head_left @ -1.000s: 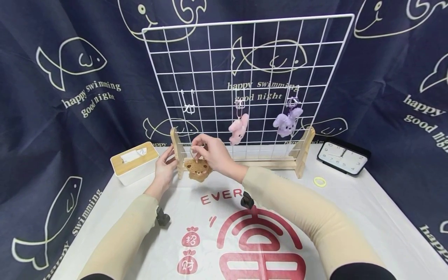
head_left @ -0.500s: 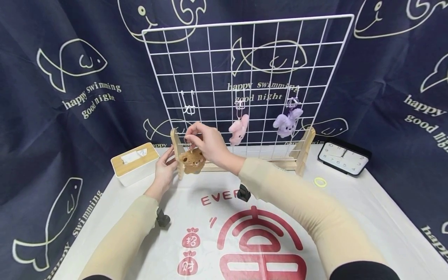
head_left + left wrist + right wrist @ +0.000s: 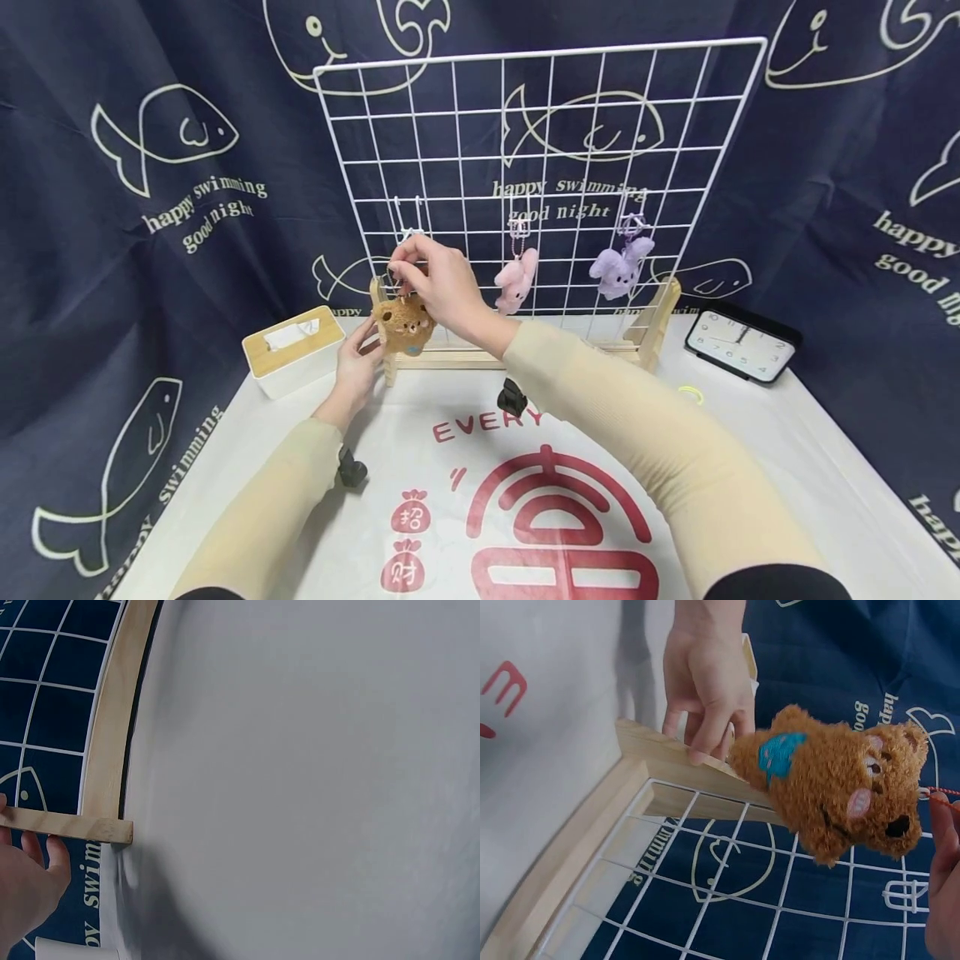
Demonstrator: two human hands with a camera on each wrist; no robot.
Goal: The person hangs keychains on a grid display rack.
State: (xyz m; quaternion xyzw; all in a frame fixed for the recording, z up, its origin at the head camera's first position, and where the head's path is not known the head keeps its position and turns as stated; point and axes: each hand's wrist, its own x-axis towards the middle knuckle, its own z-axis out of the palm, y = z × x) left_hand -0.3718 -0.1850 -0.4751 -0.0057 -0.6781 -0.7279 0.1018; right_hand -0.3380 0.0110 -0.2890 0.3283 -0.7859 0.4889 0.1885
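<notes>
In the head view my right hand (image 3: 442, 279) is raised in front of the grid's left part. Its thumb and finger pinch the orange-red cord (image 3: 946, 792) of a brown plush bear keychain (image 3: 405, 325). The bear (image 3: 840, 784) dangles from it and wears a blue patch. Just above my right fingers, a white hook (image 3: 411, 233) hangs on the white wire grid (image 3: 480, 158), partly covered by the hand. My left hand (image 3: 356, 367) grips the wooden upright (image 3: 682, 761) at the stand's left end, fingers on one side of the wood (image 3: 67, 823).
A pink plush keychain (image 3: 517, 282) and a purple one (image 3: 621, 268) hang from other hooks on the grid. A tissue box (image 3: 296, 350) stands at left. To the right are a black-framed clock (image 3: 742, 342) and a yellow ring (image 3: 692, 392), partly hidden by the right sleeve.
My right hand has lifted the bear keychain up and slightly left, from near the table to just below the white hook. My left hand has kept its place at the upright.
</notes>
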